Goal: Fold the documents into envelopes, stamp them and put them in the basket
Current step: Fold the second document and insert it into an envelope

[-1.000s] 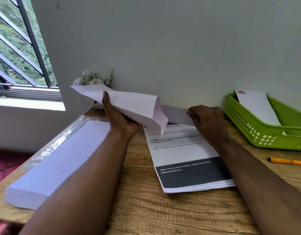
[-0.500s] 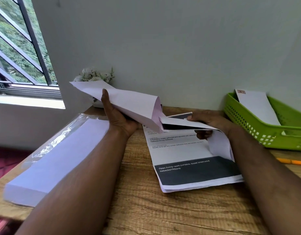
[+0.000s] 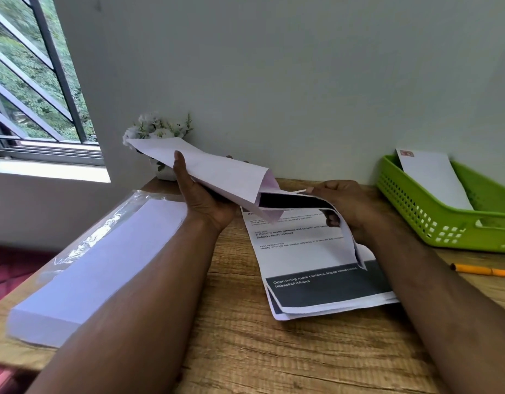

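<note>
My left hand [image 3: 201, 199] holds a long white envelope [image 3: 217, 173] in the air, its open mouth turned to the right. My right hand [image 3: 346, 207] grips a printed document [image 3: 339, 223] whose top edge lies at the envelope's mouth, while its lower part curls down over the stack of printed documents [image 3: 308, 263] lying on the wooden table [image 3: 245, 351]. At the right stands a green basket [image 3: 433, 220] with one stamped envelope [image 3: 433, 177] leaning inside it.
A plastic-wrapped pack of white envelopes [image 3: 95, 268] lies along the table's left edge. An orange pen [image 3: 484, 271] rests at the right below the basket. A small pot of white flowers [image 3: 157, 132] stands against the back wall by the window.
My right hand has lifted the top sheet off the stack and brought its upper edge to the envelope's mouth; the sheet now curls up off the pile. The left hand has barely moved.
</note>
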{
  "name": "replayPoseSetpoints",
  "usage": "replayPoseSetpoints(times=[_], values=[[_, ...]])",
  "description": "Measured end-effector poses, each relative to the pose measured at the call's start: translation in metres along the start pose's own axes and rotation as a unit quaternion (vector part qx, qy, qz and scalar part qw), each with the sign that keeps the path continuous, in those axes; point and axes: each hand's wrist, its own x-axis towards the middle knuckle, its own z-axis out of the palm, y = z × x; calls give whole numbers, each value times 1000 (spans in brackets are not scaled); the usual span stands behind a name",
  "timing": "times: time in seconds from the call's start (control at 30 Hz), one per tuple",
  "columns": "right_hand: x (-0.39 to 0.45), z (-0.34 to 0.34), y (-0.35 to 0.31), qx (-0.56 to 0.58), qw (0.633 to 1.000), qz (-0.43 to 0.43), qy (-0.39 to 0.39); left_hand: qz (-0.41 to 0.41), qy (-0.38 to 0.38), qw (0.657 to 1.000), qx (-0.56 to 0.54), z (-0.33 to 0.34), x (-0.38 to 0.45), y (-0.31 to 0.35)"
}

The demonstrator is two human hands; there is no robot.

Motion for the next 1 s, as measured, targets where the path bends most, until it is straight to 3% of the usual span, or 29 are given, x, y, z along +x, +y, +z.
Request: replayPoseSetpoints(times=[0.2, 0.37, 0.6, 0.8, 0.93, 1.0], values=[[-2, 11, 1, -42, 996, -63, 45, -24, 4, 1000, 0, 3, -2, -4], [5, 1, 7, -88, 994, -51, 43, -18, 22, 999, -25, -8, 6, 0], [2, 24, 8, -108, 983, -116, 89, -42, 17, 999, 14, 0, 0, -12], [5, 6, -8, -92, 991, -96, -19, -30, 22, 999, -3, -3, 2, -9], [-2, -33, -6, -156, 969, 24, -190, -16, 24, 1000, -8, -4, 4, -6], [-3, -32, -4, -105, 966, 41, -231, -20, 28, 999, -7, -3, 3, -7]])
